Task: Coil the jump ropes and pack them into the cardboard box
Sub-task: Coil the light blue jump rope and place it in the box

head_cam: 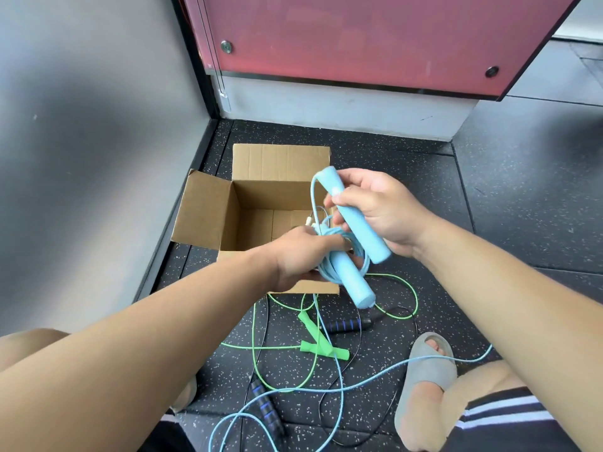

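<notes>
Light-blue foam-handled jump rope (343,256), coiled, is gripped by the left hand (301,257), one handle clasped in the right hand (381,210), over the near-right edge of the open brown cardboard box (208,210).

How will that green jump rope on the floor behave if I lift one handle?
Likely floppy: the green jump rope lies in loose loops of thin cord. It crosses the black rope, so it may snag. Its slim handles look light, probably plastic.
</notes>
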